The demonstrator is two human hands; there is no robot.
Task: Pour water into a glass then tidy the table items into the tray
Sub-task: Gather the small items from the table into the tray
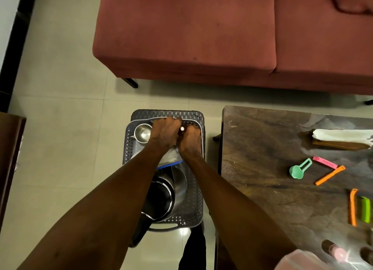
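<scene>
A grey perforated tray (129,148) sits on a dark woven stool (167,113) on the floor, left of the table. Both my hands are inside its far end, close together. My left hand (165,131) has its fingers curled down by the tray's far rim; what it holds is hidden. My right hand (190,141) is closed around a small dark item with a pale round tip (182,128). Beside my left hand stands a steel cup (143,133). A clear bag with a blue edge (171,157) lies under my wrists. A steel jug with a dark opening (159,199) fills the near end.
The dark wooden table (262,148) on the right carries a white cloth on a wooden holder (341,136), a teal scoop (297,170), a pink clip (325,162), two orange clips (330,175), a green clip (365,209) and a pink bottle (337,253). A red sofa (191,37) stands behind.
</scene>
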